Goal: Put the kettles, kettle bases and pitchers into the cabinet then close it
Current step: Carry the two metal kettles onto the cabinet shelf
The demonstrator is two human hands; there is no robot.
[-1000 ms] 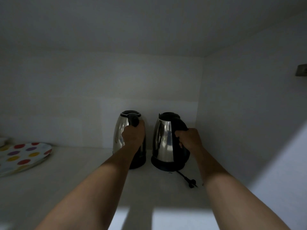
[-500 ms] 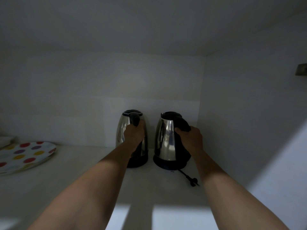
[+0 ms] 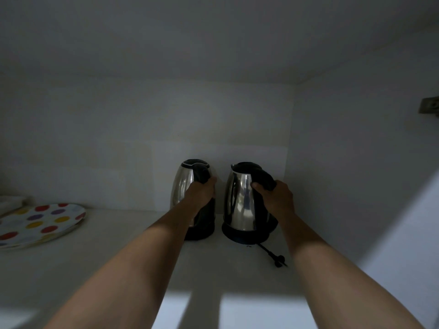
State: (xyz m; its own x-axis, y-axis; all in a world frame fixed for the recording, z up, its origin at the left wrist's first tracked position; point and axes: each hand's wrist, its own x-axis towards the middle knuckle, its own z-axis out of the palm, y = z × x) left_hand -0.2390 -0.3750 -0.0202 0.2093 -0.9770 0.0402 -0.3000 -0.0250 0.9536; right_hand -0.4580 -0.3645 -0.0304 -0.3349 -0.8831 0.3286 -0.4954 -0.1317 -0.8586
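Two steel kettles with black lids and handles stand side by side at the back of the cabinet shelf [image 3: 118, 269]. My left hand [image 3: 200, 194] grips the handle of the left kettle [image 3: 184, 186], which sits on its black base [image 3: 202, 231]. My right hand [image 3: 276, 198] grips the black handle of the right kettle [image 3: 240, 200], standing on a round black base [image 3: 244, 236]. A black cord with a plug [image 3: 276, 258] trails from that base toward the front. No pitcher is in view.
A white plate with coloured dots [image 3: 38, 224] lies at the left of the shelf. The cabinet's right wall [image 3: 356, 174] stands close beside the right kettle. A metal hinge [image 3: 428, 105] shows at the upper right edge.
Both kettles and hands have kept their places on the shelf. The view has shifted slightly to the left, so the plate shows more. My right hand's thumb has moved higher on the handle.
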